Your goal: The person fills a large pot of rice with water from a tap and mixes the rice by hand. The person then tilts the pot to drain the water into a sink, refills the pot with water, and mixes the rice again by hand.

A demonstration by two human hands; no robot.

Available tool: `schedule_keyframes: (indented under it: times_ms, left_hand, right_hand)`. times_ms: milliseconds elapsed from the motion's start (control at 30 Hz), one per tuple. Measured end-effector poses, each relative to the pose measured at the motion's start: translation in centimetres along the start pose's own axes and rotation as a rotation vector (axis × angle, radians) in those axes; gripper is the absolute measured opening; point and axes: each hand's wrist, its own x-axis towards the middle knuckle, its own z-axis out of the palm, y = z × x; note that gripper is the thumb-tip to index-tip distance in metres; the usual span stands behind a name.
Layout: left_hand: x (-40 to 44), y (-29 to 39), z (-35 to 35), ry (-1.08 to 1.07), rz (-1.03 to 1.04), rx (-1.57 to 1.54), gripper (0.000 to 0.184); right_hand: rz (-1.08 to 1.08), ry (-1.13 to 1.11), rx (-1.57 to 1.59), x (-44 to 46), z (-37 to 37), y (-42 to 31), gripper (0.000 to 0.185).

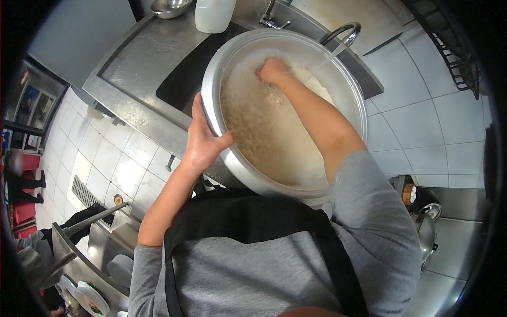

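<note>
A large round metal pot [213,79] stands tilted at the sink, holding cloudy water and pale grains [248,134] that look like rice. My left hand [207,138] grips the near left side of its rim, thumb on top and fingers along the outside. Inside, near the far wall, my right hand [273,71] is closed in the cloudy water, and its fingertips are partly hidden. Water runs into the pot from a curved faucet [351,36] at the upper right.
A steel counter [153,58] with a dark basin [182,87] lies to the left. Behind are a white jug [214,15], a metal bowl [169,7] and another tap [272,22]. Plates [91,298] stand at the lower left. Other people are at the far left.
</note>
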Motion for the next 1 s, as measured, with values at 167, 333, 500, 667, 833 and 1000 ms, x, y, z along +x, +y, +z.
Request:
schedule_keyframes:
  times_ms: [167, 333, 500, 667, 833, 1000]
  left_hand:
    - [-0.2, -0.5, 0.1, 0.017, 0.004, 0.015, 0.095]
    - [-0.3, -0.4, 0.2, 0.002, -0.008, -0.096, 0.095]
    - [-0.3, -0.2, 0.2, -0.001, -0.014, -0.091, 0.093]
    - [-0.4, 0.0, 0.1, -0.009, -0.013, -0.037, 0.093]
    - [-0.3, -0.2, 0.0, -0.003, -0.007, 0.003, 0.096]
    - [-0.5, -0.5, 0.0, 0.009, -0.001, 0.002, 0.097]
  right_hand:
    - [-0.472, -0.072, -0.146, -5.8, 2.9, -0.3, 0.057]
    - [-0.612, -0.134, -0.133, -15.5, 3.8, 7.8, 0.062]
    - [-0.736, -0.482, -0.303, -20.5, 5.0, 9.2, 0.064]
    - [-0.53, -0.621, -0.199, -20.9, 4.2, 1.4, 0.043]
    - [-0.654, -0.544, -0.489, -13.1, 6.0, -5.7, 0.037]
    - [-0.225, -0.322, -0.168, -3.0, 7.9, -1.0, 0.038]
